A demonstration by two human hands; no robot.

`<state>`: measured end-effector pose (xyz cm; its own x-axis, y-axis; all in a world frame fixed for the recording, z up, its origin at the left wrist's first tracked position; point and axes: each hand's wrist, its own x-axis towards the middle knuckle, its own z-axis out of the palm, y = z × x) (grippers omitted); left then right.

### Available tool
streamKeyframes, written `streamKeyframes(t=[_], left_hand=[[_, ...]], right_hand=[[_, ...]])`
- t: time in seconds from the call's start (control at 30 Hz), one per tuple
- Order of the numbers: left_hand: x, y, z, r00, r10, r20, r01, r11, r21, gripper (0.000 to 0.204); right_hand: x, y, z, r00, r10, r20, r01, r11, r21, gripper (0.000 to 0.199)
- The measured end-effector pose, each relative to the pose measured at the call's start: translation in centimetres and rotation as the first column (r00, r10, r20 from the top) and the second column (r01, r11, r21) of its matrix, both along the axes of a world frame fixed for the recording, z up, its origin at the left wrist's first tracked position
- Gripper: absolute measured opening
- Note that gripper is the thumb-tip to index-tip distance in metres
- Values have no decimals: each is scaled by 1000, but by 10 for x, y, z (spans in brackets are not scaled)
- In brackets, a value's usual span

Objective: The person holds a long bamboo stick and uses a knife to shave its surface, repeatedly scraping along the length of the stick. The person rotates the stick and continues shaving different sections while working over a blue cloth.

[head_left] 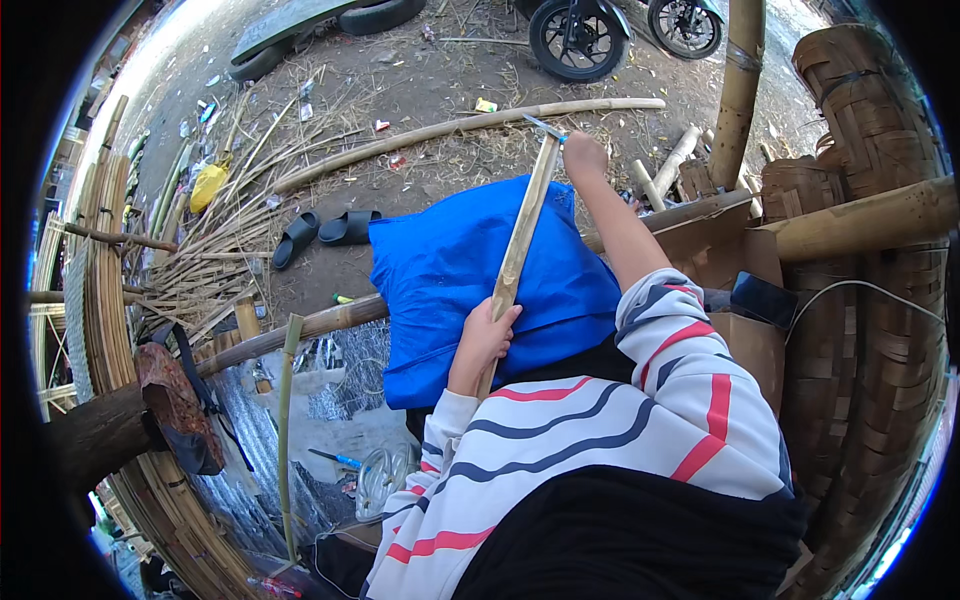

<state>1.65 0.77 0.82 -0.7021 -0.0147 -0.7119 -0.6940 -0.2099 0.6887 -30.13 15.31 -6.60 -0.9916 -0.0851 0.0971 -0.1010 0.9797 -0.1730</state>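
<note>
Fingers (506,318) of the left hand (482,345) are wrapped around one split bamboo strip (525,235), which slants across the blue cloth (440,250) on the person's lap, its top end reaching past the cloth's far edge. Fingers of the right hand (585,158), beyond the cloth's far right corner, are curled around the blue handle of one knife (544,127); its blade is by the strip's top end, and I cannot tell whether the two touch.

Two dark sandals, one (296,240) and its mate (349,228), lie on the ground (335,185) just left of the cloth. To the cloth's lower left are a second blue-handled tool (338,459), one clear plastic coil (385,482) and one upright green bamboo piece (287,420). One dark phone (763,299) is to the right of the cloth.

Beyond the cloth stretches one long bamboo pole (440,125). Farther off, up and left of the cloth, are one yellow bag (209,186) and two tyres (385,15); beyond the cloth toward the right stand two motorcycle wheels (577,42).
</note>
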Motion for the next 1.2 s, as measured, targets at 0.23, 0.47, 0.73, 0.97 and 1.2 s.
streamKeyframes(t=[0.23, 0.47, 0.73, 0.97, 1.2], left_hand=[[30, 5, 12, 993, -119, -9, 119, 989, 88, 21], [20, 4, 4, 991, -113, 65, 101, 981, 166, 18], [5, -1, 16, 997, -47, 67, 29, 970, 241, 18], [-5, 4, 7, 998, -40, 46, 36, 995, 92, 20], [-8, 3, 2, 998, -62, 18, 59, 989, 138, 20]], right_hand=[[-41, 56, 1, 843, -475, 251, 503, 863, -57, 29], [-34, 142, 2, 922, -305, 240, 338, 934, -112, 30], [99, 76, 63, 972, 176, 154, -127, 951, -280, 29], [170, 40, 55, 908, 400, 128, -392, 916, -80, 30], [148, 46, 29, 868, 489, -87, -496, 862, -102, 30]])
